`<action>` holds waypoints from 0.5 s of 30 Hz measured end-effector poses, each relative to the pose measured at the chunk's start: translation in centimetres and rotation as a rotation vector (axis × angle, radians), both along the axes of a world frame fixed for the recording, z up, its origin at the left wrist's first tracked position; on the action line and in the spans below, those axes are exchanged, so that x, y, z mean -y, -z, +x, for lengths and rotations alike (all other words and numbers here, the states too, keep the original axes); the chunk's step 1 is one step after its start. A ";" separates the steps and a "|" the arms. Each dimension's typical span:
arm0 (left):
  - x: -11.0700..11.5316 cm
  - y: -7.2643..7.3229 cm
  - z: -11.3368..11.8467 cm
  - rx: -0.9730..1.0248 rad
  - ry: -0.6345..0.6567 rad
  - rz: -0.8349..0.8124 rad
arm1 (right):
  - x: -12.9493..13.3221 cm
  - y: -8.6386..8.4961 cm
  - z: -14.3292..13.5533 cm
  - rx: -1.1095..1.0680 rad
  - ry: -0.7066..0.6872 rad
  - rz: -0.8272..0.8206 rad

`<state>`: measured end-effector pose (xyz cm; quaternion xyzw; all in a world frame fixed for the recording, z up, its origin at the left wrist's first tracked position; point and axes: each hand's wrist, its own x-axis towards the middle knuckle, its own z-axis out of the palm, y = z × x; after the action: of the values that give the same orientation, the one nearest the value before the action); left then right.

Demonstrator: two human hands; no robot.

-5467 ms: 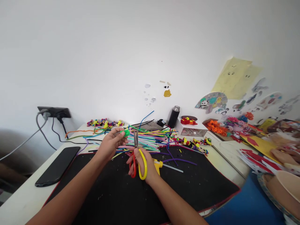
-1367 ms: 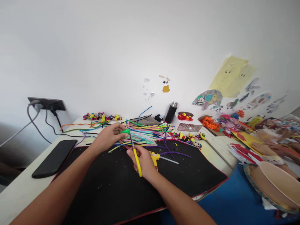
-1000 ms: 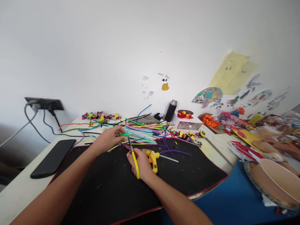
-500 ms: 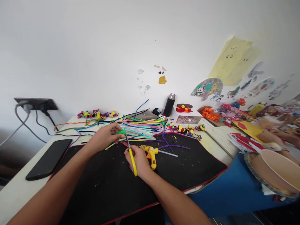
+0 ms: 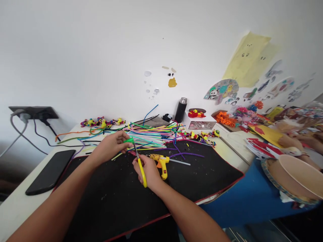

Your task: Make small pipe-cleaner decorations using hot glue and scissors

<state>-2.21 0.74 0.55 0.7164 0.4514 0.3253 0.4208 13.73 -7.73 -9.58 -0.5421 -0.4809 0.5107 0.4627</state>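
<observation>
Soft indoor light, dim left corner, stretched edges

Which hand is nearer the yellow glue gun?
Right. The right hand is just beside the glue gun, on its left, gripping scissors. The left hand is farther off to the left, holding a green piece.

It looks like a shared craft workspace, with pipe cleaners (image 5: 151,137), a glue gun (image 5: 163,163) and a cutting mat (image 5: 121,191) covering a table (image 5: 17,208).
</observation>
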 end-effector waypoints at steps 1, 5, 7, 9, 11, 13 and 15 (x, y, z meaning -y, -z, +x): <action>0.0 0.0 0.0 0.006 -0.008 -0.003 | 0.1 -0.2 0.0 0.000 0.001 -0.005; 0.1 -0.1 0.2 0.035 -0.003 -0.027 | 0.5 -0.8 0.3 -0.042 -0.028 0.020; 0.1 -0.1 0.2 0.036 0.003 -0.031 | 0.6 -0.8 0.5 -0.087 -0.065 0.036; 0.1 -0.1 0.1 0.032 0.004 -0.024 | 0.6 -0.7 0.7 -0.110 -0.100 0.046; 0.0 0.0 0.0 0.028 0.005 -0.019 | 0.7 -0.7 0.9 -0.108 -0.123 0.056; 0.0 0.1 -0.1 0.026 0.011 -0.017 | 0.7 -0.7 1.0 -0.096 -0.130 0.064; -0.1 0.2 -0.1 0.015 0.022 -0.018 | 0.8 -0.8 1.0 -0.070 -0.125 0.066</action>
<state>-2.34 0.83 0.40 0.7151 0.4432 0.3222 0.4341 14.69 -8.50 -8.74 -0.4774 -0.5138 0.5413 0.4639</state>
